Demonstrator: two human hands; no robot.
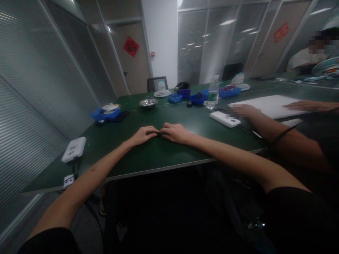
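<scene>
Close together over the green table, my left hand and my right hand meet at their fingertips. A small, thin dark thing shows between them, too small and blurred to name. The fingers of my left hand are closed in a pinch at its left end. My right hand is also closed, its fingers bent around the right end and hiding much of it.
A white power bank with a cable lies at left, another white device at right. Behind stand a metal bowl, blue trays and a water bottle. A co-worker's hands rest by a white sheet.
</scene>
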